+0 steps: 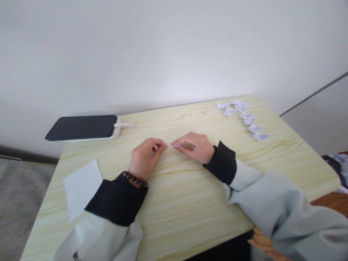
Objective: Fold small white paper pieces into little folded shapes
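Paper (170,145) | left hand (143,157) pinching left end | right hand (200,146) pinching right end | both angled inward

No legible text anywhere. Only candidate: small dark mark (76,256) on the light grey part of the left sleeve (108,235), lower left of frame, cut by the bottom edge. Too small and cropped to read; can't tell if it's letters or a motif.
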`<control>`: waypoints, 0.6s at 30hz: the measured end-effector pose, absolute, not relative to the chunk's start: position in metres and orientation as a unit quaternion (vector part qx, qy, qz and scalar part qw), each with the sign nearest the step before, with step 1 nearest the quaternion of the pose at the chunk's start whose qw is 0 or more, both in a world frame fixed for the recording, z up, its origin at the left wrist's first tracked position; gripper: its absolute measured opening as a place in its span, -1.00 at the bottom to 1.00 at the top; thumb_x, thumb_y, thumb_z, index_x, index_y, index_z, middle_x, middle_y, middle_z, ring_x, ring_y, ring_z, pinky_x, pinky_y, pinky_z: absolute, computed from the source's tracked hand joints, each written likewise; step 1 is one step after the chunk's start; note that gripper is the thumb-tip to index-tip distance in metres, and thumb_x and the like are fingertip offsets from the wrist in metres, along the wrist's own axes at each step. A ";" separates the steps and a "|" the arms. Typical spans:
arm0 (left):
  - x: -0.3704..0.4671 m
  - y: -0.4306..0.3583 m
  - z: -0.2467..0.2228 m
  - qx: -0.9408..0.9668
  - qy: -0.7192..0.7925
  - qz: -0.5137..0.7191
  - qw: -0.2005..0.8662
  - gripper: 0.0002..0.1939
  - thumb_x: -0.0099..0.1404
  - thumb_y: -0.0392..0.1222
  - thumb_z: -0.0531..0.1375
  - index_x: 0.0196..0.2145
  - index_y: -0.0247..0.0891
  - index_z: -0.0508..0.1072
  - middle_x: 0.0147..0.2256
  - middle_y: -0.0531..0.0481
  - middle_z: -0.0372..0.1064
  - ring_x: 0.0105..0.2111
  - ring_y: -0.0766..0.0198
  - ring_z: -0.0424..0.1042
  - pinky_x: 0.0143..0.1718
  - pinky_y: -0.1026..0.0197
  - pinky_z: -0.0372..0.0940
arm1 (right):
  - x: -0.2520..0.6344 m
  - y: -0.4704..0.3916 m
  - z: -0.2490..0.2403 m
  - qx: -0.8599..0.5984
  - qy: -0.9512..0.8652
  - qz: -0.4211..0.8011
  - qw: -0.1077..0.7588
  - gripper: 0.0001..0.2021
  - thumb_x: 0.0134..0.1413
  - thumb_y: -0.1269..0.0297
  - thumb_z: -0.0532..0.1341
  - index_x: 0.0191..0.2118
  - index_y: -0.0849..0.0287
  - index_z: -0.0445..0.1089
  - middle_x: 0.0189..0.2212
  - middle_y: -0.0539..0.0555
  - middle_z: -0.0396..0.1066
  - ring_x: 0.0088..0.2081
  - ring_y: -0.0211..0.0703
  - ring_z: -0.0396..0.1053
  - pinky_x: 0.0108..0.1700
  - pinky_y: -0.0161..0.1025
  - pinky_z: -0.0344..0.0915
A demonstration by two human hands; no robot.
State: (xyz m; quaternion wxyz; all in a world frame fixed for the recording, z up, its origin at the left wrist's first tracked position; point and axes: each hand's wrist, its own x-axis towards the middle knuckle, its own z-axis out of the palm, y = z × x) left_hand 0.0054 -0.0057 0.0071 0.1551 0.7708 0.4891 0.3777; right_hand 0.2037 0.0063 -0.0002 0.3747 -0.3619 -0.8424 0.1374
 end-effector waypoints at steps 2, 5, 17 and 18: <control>0.006 -0.006 0.008 0.772 0.495 0.367 0.159 -0.89 0.21 -0.18 0.15 -0.40 -0.24 0.44 -0.41 0.07 0.45 -0.49 0.38 0.38 -0.38 0.31 0.30 | 0.203 0.006 0.000 -0.371 -0.840 0.141 0.370 -0.87 0.12 0.27 0.16 -0.33 0.14 0.45 -0.36 -0.02 0.54 -0.32 -0.29 0.47 -0.21 -0.35 0.31; 0.006 -0.006 0.007 0.773 0.506 0.351 0.155 -0.89 0.22 -0.17 0.14 -0.39 -0.24 0.42 -0.40 0.07 0.46 -0.50 0.37 0.37 -0.40 0.31 0.29 | 0.203 0.006 -0.001 -0.379 -0.837 0.150 0.365 -0.88 0.10 0.28 0.17 -0.33 0.13 0.44 -0.37 -0.03 0.53 -0.33 -0.29 0.47 -0.22 -0.36 0.31; 0.007 -0.009 0.008 0.781 0.496 0.350 0.149 -0.90 0.21 -0.18 0.17 -0.35 -0.24 0.46 -0.43 0.09 0.47 -0.53 0.40 0.37 -0.41 0.34 0.28 | 0.204 0.005 0.001 -0.425 -0.800 0.181 0.384 -0.91 0.02 0.28 0.22 -0.40 0.17 0.43 -0.49 -0.05 0.48 -0.47 -0.36 0.40 -0.39 -0.44 0.23; 0.007 -0.009 0.009 0.769 0.502 0.353 0.179 -0.88 0.22 -0.17 0.16 -0.33 -0.24 0.46 -0.42 0.08 0.48 -0.52 0.39 0.39 -0.41 0.34 0.28 | 0.204 0.006 0.002 -0.431 -0.795 0.181 0.388 -0.91 0.02 0.28 0.23 -0.39 0.17 0.43 -0.49 -0.06 0.48 -0.48 -0.37 0.39 -0.40 -0.44 0.23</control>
